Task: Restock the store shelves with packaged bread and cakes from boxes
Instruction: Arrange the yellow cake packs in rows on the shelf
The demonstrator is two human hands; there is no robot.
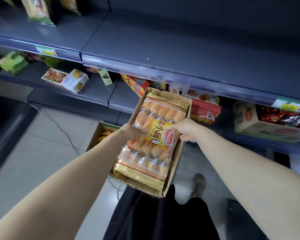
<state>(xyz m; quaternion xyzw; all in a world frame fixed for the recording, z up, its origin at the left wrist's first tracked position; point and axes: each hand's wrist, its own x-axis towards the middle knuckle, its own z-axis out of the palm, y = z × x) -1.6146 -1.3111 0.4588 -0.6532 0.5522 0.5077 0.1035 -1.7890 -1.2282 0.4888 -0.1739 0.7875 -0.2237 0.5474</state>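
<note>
A bread packet (151, 135), lying in an open cardboard box (177, 153) held below the bare upper shelf (180, 49), is pinched at both edges by the left hand (130, 131) and right hand (186, 129); lifting it out onto that shelf is judged the next move.

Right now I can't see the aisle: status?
Both hands, left and right, on bread pack in box. Shelf above bare. Nothing blocking.

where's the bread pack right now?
Centre of the head view: the bread pack lies in the open cardboard box below the bare grey shelf, left hand and right hand gripping its sides.
</note>
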